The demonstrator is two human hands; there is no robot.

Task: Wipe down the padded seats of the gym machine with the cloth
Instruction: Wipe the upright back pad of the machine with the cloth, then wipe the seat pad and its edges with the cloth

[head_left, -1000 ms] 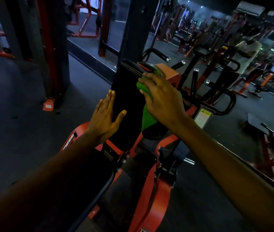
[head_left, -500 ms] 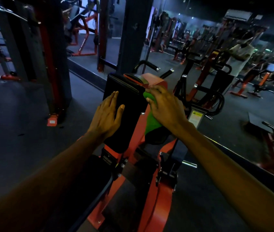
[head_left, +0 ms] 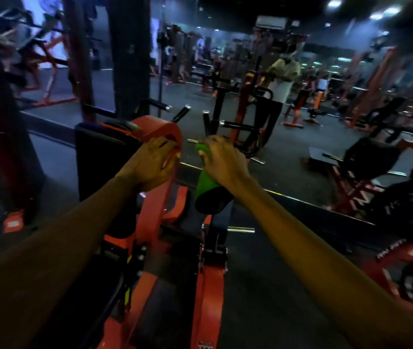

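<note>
I saw left hand [head_left: 150, 165] curled over orange frame [head_left: 161, 129], likely bracing; right hand [head_left: 224, 163] clutched green cloth [head_left: 204, 183], draped onto black pad [head_left: 213, 202] below.

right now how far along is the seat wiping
Done: no pad shows visible wipe marks, so cannot tell. In hand: the right hand grips the green cloth against the small dark pad; the left hand holds the red frame. Left: the tall black pad, with no cloth on it.
</note>
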